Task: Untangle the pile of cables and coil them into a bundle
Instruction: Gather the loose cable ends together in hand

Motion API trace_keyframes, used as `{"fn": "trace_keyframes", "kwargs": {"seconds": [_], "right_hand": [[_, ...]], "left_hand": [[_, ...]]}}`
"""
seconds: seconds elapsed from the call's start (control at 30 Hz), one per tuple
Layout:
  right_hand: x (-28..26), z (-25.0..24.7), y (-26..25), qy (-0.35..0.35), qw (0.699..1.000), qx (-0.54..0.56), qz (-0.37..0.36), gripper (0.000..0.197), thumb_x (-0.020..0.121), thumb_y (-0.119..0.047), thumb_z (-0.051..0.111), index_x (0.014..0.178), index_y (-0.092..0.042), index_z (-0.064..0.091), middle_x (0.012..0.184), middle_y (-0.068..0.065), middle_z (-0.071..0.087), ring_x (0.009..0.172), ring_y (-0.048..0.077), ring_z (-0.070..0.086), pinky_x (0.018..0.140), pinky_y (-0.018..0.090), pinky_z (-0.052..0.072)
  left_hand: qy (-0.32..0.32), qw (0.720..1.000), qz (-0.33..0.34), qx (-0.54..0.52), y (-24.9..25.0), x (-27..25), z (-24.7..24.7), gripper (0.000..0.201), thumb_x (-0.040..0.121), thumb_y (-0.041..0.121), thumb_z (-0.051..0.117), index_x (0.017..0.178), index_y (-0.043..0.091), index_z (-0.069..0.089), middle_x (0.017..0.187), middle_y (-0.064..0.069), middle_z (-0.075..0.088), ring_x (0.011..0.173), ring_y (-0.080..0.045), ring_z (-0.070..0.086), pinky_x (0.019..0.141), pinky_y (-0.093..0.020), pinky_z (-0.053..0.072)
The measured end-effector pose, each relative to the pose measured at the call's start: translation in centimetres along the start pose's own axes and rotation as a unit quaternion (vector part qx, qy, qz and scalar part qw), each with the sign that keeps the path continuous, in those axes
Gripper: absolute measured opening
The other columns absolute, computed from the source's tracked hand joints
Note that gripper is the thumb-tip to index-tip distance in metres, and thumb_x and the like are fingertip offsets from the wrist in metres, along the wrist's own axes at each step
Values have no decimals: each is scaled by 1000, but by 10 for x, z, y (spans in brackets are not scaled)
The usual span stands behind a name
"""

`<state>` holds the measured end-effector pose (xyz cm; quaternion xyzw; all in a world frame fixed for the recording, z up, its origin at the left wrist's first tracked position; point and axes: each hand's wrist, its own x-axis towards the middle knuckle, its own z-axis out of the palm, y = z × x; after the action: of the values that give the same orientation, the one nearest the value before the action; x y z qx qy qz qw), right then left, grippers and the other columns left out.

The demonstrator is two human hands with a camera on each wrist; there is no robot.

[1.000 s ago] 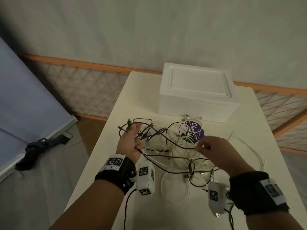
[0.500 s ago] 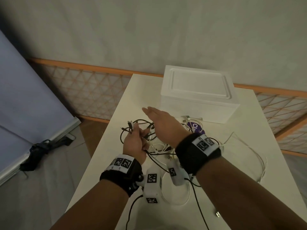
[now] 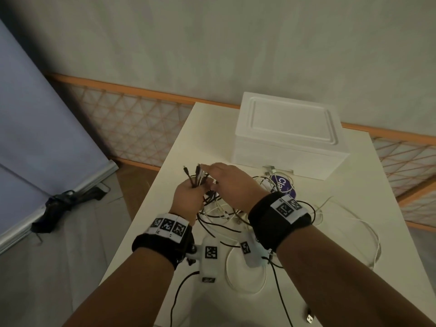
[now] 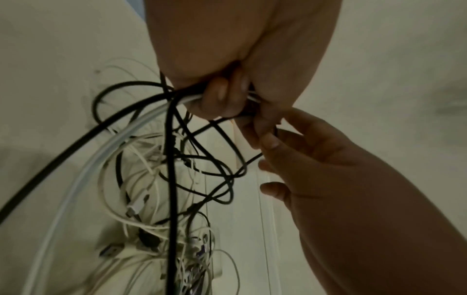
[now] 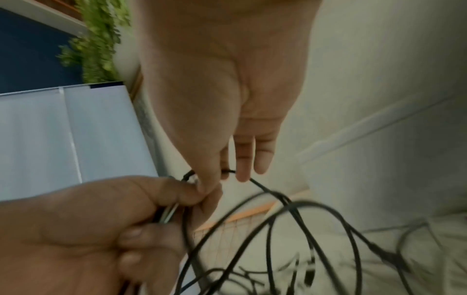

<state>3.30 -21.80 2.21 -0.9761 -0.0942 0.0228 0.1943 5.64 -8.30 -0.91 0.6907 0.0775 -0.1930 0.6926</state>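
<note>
A tangle of black and white cables (image 3: 221, 213) lies mid-table. My left hand (image 3: 197, 187) is raised over the pile's left side and grips several cable ends (image 3: 195, 174) that stick up out of its fist. In the left wrist view its fingers (image 4: 222, 93) curl round black and white strands. My right hand (image 3: 212, 178) reaches across from the right and meets the left fist. There its thumb and forefinger pinch a thin black cable (image 5: 290, 203) right beside the left hand (image 5: 151, 215); the other fingers stay fairly straight.
A white foam box (image 3: 287, 135) stands at the back of the white table (image 3: 354, 185), with a round purple label (image 3: 283, 185) in front of it. A white cable loop (image 3: 245, 277) and a loose USB plug (image 3: 309, 317) lie near me. The table's left edge (image 3: 141, 220) drops to the floor.
My right hand left the right side of the pile, swung over to the left hand and closed on a black cable there. The left hand rose slightly with its cable ends.
</note>
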Motion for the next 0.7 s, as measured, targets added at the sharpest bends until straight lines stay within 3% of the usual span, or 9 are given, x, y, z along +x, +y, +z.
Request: {"fn": "trace_keyframes", "kwargs": {"seconds": [0.1, 0.17, 0.23, 0.3, 0.37, 0.47, 0.57, 0.63, 0.7], "right_hand": [[0, -16, -3, -36, 995, -90, 9, 35, 97, -31, 47, 128, -19, 55, 110, 8, 59, 102, 25, 57, 88, 35, 45], [-5, -28, -6, 7, 994, -112, -6, 32, 98, -33, 45, 110, -13, 66, 98, 6, 61, 93, 22, 58, 82, 33, 44], [-17, -48, -12, 142, 990, 9, 18, 27, 96, -30, 50, 101, -12, 70, 91, 5, 62, 86, 18, 55, 79, 30, 43], [-32, -79, -14, 302, 945, 119, 38, 22, 94, -26, 56, 97, -11, 71, 87, 4, 64, 82, 14, 53, 76, 27, 40], [-46, -107, -13, 356, 924, 134, 23, 18, 92, -23, 58, 93, -11, 71, 81, 1, 63, 80, 13, 54, 73, 25, 40], [-51, -114, -13, 269, 960, 73, 22, 20, 92, -26, 58, 91, -12, 71, 76, 1, 62, 78, 17, 56, 72, 29, 43], [-54, -90, -7, 212, 976, 53, 9, 24, 92, -30, 55, 92, -14, 72, 74, 0, 61, 77, 19, 57, 70, 30, 44], [-58, -75, -1, 194, 977, 87, 7, 25, 90, -33, 55, 93, -16, 73, 69, -10, 54, 74, 10, 52, 68, 21, 40], [-64, -66, 1, 185, 975, 122, 18, 19, 90, -30, 60, 94, -18, 73, 67, -16, 49, 71, 1, 48, 68, 11, 35]], "left_hand": [[6, 999, 24, 30, -5, -5, 0, 11, 81, 12, 73, 72, 16, 69, 51, 9, 59, 37, -2, 40, 44, -19, 34], [27, 997, 37, 67, -15, -2, -4, 16, 81, 7, 70, 68, 16, 68, 50, 10, 57, 44, -6, 43, 51, -25, 37], [51, 991, 38, 119, -26, 3, -11, 24, 82, 5, 66, 63, 20, 67, 57, 4, 60, 57, -16, 51, 63, -30, 44], [65, 983, 27, 168, -35, 5, -19, 28, 84, 6, 65, 61, 22, 65, 64, 0, 61, 68, -22, 56, 70, -31, 44], [50, 983, 16, 176, -36, 4, -22, 22, 84, 9, 66, 64, 19, 66, 60, 1, 60, 64, -22, 54, 64, -30, 43], [-58, 995, -80, 28, -14, -3, -9, 21, 91, 23, 61, 78, 8, 66, 61, -2, 61, 38, -11, 36, 43, -22, 29], [-184, 936, -235, -185, 15, -6, 6, 51, 95, 46, 46, 76, 3, 66, 65, -7, 63, 26, -5, 23, 30, -14, 17], [-187, 924, -251, -218, 23, -5, 13, 49, 92, 49, 50, 73, 7, 65, 73, -9, 65, 25, -4, 21, 27, -13, 17], [-162, 932, -249, -206, 23, -8, 18, 29, 91, 35, 57, 73, 13, 59, 81, -15, 71, 25, -4, 19, 28, -12, 19]]}}
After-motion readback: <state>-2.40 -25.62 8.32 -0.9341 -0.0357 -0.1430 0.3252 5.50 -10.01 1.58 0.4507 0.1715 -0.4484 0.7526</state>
